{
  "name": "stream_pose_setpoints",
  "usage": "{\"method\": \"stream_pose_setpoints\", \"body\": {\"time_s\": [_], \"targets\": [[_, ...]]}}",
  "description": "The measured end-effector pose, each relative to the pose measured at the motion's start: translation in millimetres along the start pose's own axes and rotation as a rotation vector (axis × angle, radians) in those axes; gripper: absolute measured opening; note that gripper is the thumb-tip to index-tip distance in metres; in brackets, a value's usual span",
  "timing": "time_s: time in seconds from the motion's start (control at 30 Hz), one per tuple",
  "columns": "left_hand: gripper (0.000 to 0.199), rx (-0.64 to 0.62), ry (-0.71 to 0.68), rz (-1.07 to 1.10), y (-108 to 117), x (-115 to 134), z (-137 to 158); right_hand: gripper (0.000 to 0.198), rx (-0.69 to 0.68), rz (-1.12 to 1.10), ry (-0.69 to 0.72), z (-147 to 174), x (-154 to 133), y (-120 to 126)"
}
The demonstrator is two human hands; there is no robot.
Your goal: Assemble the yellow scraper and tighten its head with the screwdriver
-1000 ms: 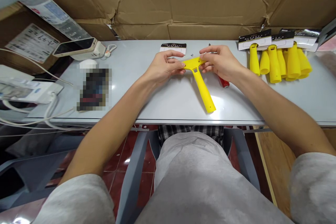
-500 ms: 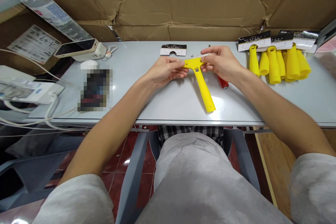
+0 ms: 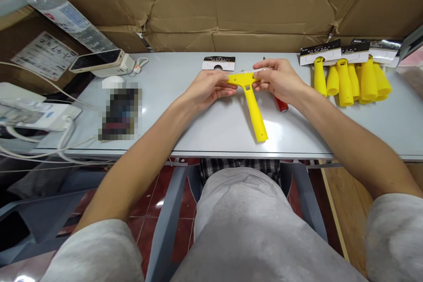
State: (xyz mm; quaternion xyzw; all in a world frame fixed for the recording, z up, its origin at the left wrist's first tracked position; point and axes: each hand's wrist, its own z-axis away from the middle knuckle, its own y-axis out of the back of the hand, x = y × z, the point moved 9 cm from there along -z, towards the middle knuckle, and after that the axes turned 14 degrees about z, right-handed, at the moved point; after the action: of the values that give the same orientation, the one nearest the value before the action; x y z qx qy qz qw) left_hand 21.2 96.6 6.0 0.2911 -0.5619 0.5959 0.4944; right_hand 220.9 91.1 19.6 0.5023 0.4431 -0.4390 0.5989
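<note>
Both hands hold a yellow plastic scraper (image 3: 254, 110) by the two ends of its wide head, its handle pointing toward me. My left hand (image 3: 209, 90) pinches the left end between thumb and fingers. At the right end, my right hand (image 3: 279, 79) has its thumb and fingers closed on the head. A clear strip runs along the head's far edge, partly hidden by the fingers. Under my right hand lies a red-handled tool (image 3: 281, 105), mostly covered. A black and white card (image 3: 218, 62) with a notch lies just beyond my left hand.
Several yellow scraper handles (image 3: 345, 83) with black and white cards lie at the right. To the left are a pixelated dark object (image 3: 119, 112), a phone (image 3: 97, 59) on a white charger, a power strip (image 3: 39, 114) with cables and a plastic bottle (image 3: 69, 15). Cardboard (image 3: 244, 9) walls the back.
The scraper's handle end has swung slightly to the left, and my left hand has shifted a little along the head. Both hands keep their hold.
</note>
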Motion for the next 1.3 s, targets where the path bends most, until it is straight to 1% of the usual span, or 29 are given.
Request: {"method": "stream_pose_setpoints", "body": {"time_s": [0.13,0.2,0.33,0.5,0.57,0.63,0.73,0.83,0.93,1.03,1.1,1.2,1.3], "targets": [[0.036,0.017,-0.033,-0.007,3,2,-1,0.027,-0.012,-0.013,0.000,-2,2,-1],[0.039,0.023,-0.049,-0.020,4,3,-1,0.024,-0.019,-0.022,-0.001,-2,3,-2],[0.036,0.033,-0.075,-0.040,5,5,-1,0.019,-0.024,-0.030,-0.032,-1,6,-3],[0.033,0.055,-0.086,-0.051,6,5,-4,0.027,-0.001,-0.022,-0.050,0,4,-1],[0.030,0.053,-0.079,-0.041,7,3,-5,0.027,0.009,-0.028,-0.054,0,4,0],[0.022,0.037,-0.083,-0.027,6,3,-6,0.026,0.015,-0.037,-0.046,0,3,0],[0.003,0.016,-0.100,-0.005,5,7,-4,0.027,0.011,-0.055,0.003,0,0,0],[0.007,-0.014,-0.145,-0.021,4,12,-2,0.029,0.019,-0.062,0.058,3,-6,-1],[0.006,-0.066,-0.250,-0.058,3,20,0,0.029,0.037,-0.040,0.071,6,-10,0],[0.009,-0.040,-0.318,-0.085,7,23,1,0.030,0.036,-0.026,0.064,8,-13,-1],[0.011,-0.030,-0.327,-0.090,8,24,2,0.030,0.018,-0.030,0.053,8,-13,-1],[0.012,-0.049,-0.326,-0.071,4,23,4,0.025,-0.056,-0.049,0.024,6,-9,-4],[0.014,-0.030,-0.295,-0.052,4,21,3,0.024,-0.128,-0.022,-0.050,4,0,-7]]}}
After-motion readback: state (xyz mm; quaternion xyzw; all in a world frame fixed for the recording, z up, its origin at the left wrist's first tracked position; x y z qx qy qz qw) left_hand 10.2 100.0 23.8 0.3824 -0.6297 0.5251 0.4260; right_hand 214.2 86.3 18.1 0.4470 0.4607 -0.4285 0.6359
